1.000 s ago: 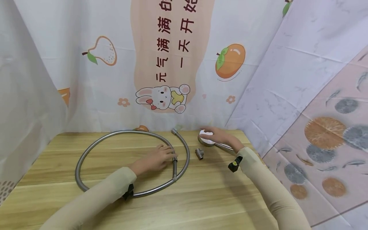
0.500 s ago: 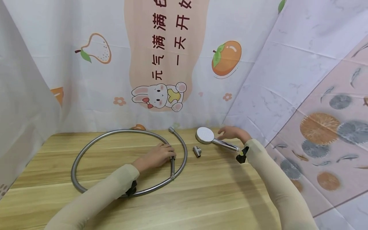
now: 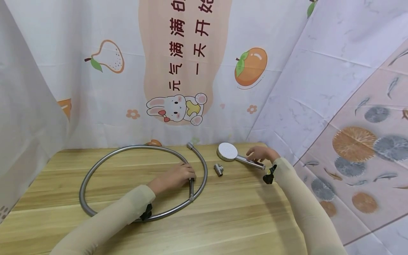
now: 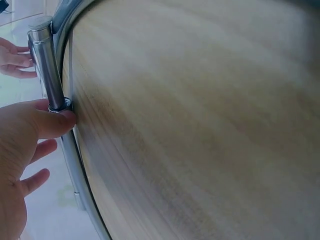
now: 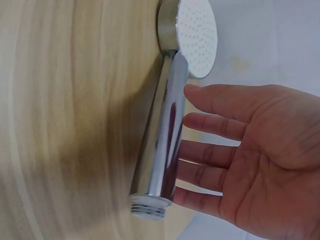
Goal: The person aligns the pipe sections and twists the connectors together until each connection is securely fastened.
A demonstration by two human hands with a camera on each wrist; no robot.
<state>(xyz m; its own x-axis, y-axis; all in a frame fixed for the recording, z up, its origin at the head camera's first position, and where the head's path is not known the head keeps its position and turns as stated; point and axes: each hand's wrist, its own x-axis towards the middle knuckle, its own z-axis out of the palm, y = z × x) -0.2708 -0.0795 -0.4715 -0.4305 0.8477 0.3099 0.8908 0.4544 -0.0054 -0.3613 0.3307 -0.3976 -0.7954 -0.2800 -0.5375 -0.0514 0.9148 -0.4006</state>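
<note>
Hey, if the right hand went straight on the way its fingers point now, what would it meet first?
Most likely the shower head's handle: in the right wrist view, the right hand points straight at its side. Whether the fingertips already touch it is hard to tell.

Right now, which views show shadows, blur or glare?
Head: the right sleeve casts a soft shadow on the table. Left wrist: the table's grain looks blurred, upper-right corner dark. Right wrist: shower handle shows bright streaks, a blurry shadow beside it.
</note>
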